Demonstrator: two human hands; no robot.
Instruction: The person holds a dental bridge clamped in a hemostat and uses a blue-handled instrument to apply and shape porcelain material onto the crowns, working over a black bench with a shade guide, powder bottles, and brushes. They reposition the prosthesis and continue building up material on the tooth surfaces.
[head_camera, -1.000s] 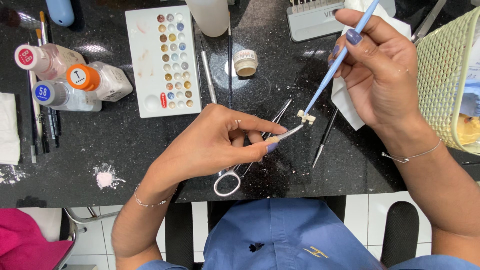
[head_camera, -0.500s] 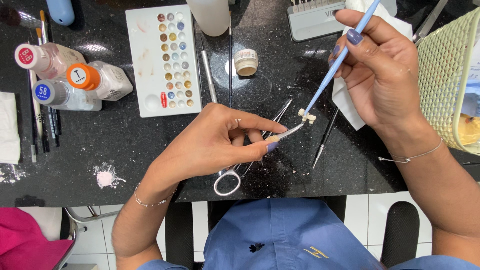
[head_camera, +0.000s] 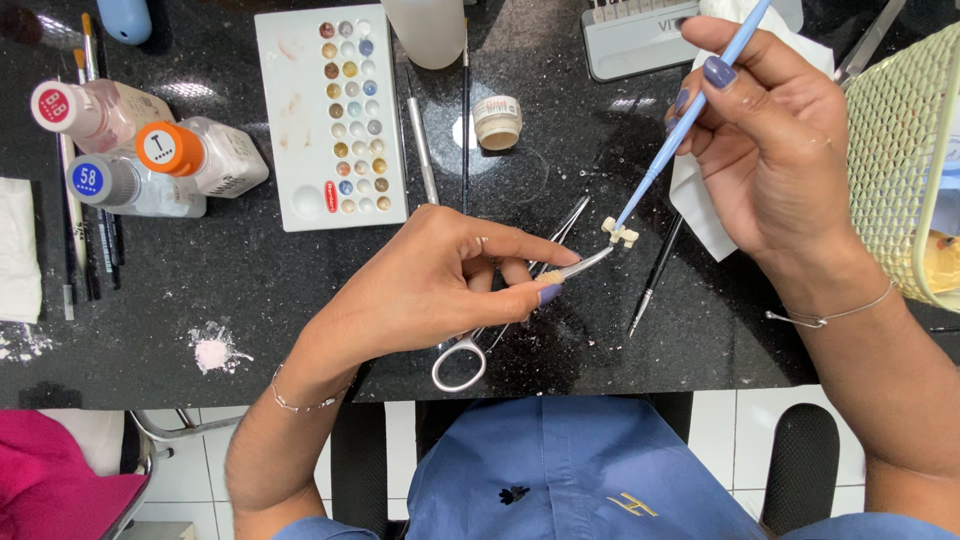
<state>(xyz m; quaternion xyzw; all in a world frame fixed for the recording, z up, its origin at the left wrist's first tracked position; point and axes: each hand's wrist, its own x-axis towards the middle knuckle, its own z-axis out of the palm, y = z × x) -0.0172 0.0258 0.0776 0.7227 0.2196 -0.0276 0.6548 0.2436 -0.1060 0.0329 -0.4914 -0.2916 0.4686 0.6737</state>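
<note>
My left hand grips metal forceps whose tips clamp a small cream tooth-shaped piece above the black counter. My right hand holds a light blue brush like a pen, with its tip touching the top of that piece. Both hands hover over the middle of the dark stone counter.
A white palette with small colour wells lies at the back, bottles with coloured caps to its left. A small round jar, loose metal tools, a white tissue, a pale green mesh basket and pink powder lie around.
</note>
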